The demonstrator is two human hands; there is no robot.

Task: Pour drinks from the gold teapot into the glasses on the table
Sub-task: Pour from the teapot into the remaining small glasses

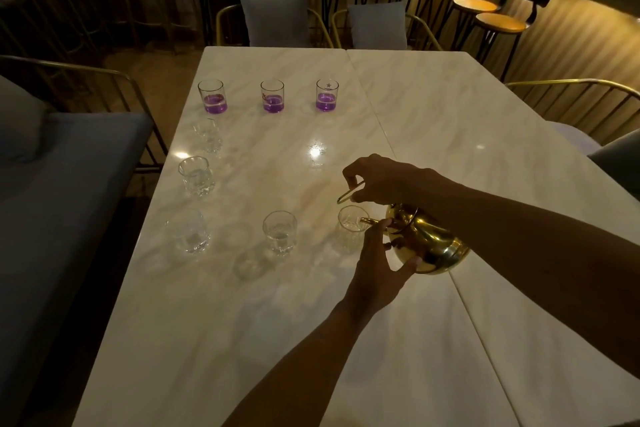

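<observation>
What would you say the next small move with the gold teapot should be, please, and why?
Probably tip the gold teapot a little further: its spout already sits over the near cut glass, the right hand holds the handle, the left hand steadies the body, and no stream shows yet.

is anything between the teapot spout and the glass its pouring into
Nothing visible does. The gold teapot is tilted, its spout at the rim of the nearest cut glass. The right hand holds the handle, and the left hand steadies the body beside the spout, not across it.
</observation>
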